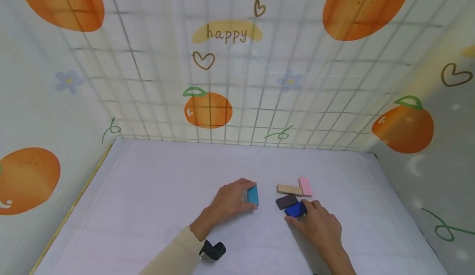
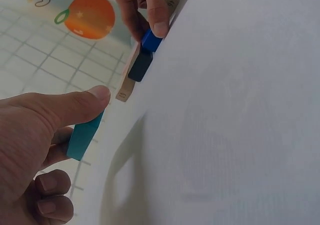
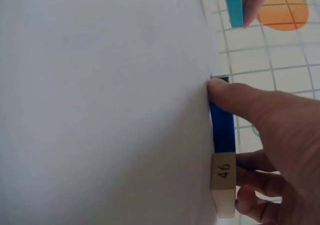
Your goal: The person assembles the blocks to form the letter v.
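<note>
Five small rectangular blocks are gathered on or over the white worktop (image 1: 167,176); a teal block (image 1: 253,195) is clamped in the grip of the left hand (image 1: 231,198), thumb and fingers set at opposite ends, apparently so that its broad face is left uncovered; a deep-blue block (image 1: 295,210) is clamped by the right hand (image 1: 319,225) against a blackish block (image 1: 287,202), perhaps for alignment; beyond, a plain tan wooden block (image 1: 289,190) is laid with one end beside a pink block (image 1: 306,186).
</note>
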`<state>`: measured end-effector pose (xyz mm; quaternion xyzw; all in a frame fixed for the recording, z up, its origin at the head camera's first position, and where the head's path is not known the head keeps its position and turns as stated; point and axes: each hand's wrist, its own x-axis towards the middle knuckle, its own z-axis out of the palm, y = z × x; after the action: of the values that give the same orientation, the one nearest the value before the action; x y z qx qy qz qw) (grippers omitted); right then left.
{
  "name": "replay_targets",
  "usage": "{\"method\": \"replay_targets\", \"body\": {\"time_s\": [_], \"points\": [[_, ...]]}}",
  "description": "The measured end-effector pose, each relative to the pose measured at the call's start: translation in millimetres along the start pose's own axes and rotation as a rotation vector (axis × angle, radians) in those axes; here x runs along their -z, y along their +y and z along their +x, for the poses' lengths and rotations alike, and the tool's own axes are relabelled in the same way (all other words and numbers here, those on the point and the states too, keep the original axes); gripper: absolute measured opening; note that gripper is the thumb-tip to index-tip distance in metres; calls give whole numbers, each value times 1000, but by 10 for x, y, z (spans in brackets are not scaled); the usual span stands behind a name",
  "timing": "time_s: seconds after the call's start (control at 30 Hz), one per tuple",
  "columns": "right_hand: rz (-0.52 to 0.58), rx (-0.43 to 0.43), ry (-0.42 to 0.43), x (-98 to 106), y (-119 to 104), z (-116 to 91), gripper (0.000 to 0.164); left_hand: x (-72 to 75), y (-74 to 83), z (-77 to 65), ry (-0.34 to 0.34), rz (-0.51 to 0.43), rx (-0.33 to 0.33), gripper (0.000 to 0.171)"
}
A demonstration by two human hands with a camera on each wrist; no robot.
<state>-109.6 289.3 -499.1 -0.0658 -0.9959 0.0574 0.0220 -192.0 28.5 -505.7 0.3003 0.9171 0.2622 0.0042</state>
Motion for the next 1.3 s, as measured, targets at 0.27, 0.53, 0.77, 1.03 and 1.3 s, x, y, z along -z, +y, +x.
{"method": "replay_targets", "body": {"time_s": [0.27, 0.53, 0.77, 1.03, 1.3], "points": [[26, 29, 31, -14, 24, -14, 87, 18, -81, -12, 5, 4, 20, 66], [24, 31, 26, 1, 24, -7, 90, 30, -117, -55, 16, 8, 14, 66], [32, 38, 47, -16, 36, -15, 87, 58, -115, -118, 13, 7, 26, 65], [29, 45, 49, -13, 23, -17, 88, 112, -150, -222, 27, 6, 34, 64], [28, 74, 90, -33, 33, -19, 84, 120, -207, -314, 44, 2, 38, 65]]}}
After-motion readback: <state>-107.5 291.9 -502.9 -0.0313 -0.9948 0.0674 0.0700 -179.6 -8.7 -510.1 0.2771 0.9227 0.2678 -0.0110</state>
